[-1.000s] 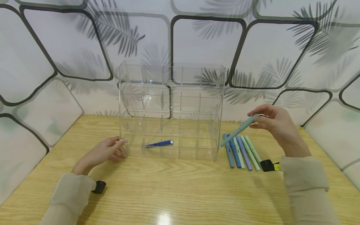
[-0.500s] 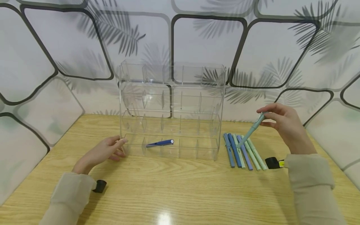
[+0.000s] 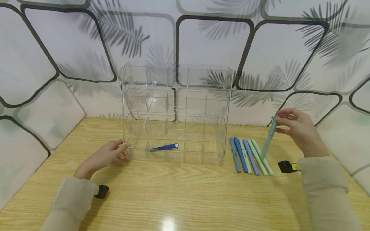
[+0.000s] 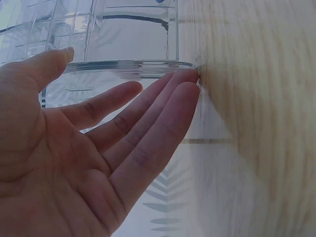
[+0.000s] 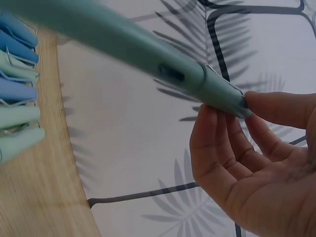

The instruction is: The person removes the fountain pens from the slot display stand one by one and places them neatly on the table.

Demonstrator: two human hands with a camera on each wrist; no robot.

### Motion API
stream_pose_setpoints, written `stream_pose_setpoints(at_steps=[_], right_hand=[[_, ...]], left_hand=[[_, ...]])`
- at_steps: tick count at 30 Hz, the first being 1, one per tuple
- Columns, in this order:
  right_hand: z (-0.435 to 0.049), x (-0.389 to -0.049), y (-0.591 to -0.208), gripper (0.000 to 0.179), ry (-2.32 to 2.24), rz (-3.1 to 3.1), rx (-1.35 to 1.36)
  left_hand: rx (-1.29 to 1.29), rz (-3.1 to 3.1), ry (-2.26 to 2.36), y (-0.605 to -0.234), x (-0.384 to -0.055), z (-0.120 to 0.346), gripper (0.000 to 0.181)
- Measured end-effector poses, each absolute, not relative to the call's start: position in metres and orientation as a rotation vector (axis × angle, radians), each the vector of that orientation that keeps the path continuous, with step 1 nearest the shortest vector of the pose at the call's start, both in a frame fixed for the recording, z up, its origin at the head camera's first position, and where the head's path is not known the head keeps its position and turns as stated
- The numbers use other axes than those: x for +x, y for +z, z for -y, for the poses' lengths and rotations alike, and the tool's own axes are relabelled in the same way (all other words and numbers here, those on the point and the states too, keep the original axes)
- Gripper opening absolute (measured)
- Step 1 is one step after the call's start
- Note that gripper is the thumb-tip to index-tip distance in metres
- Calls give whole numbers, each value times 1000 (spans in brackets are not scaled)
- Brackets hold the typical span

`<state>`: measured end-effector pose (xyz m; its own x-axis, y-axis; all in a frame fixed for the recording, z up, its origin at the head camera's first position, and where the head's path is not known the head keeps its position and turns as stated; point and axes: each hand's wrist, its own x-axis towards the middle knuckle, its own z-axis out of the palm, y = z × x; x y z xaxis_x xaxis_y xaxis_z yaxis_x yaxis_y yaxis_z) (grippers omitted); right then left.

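Note:
My right hand [image 3: 299, 130] pinches a teal-green pen [image 3: 270, 136] by its capped end, the other end slanting down over the right side of a row of pens. In the right wrist view the pen [image 5: 133, 49] crosses the picture, thumb and fingertips at its clip end. Blue, lilac and pale green pens [image 3: 251, 157] lie side by side on the table. My left hand [image 3: 105, 155] is at the lower left corner of a clear acrylic rack [image 3: 185, 128]. Seen from the left wrist, its loosely extended fingertips [image 4: 185, 94] are right at the rack's side panel [image 4: 133, 65].
One dark blue pen [image 3: 164, 147] lies slanted in the rack's bottom row, across a divider. The rack has several rows of compartments and stands near the patterned backdrop [image 3: 214, 48]. Wood-grain table [image 3: 185, 195] extends in front of it.
My right hand has moved right with the teal-green pen, from beside the rack to the right side of the pen row. The pen now hangs steeper. The left hand stays put.

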<state>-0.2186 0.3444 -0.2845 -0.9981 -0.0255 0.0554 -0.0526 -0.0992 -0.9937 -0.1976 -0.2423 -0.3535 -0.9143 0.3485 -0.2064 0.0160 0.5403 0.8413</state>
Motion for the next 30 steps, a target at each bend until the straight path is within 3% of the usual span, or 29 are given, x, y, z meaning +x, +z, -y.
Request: stream_pose_setpoints(at_steps=[12,17,24,30], right_hand=[[-360,-226,-295,18,2138,2282,-39],[-365,-231,-307,7,1928,2520,-65],[-369,-239,-326,27,1652,2795,-39],[-370,-245,-343,31,1654,2884,-57]], left_hand=[[274,-2422,1307,-354,-198,243,71],[275,-2421,1303,-354,-198,244,71],[282,-2422,1310,-354,-197,243,67],[275,-2429,1303,-355,-199,243,70]])
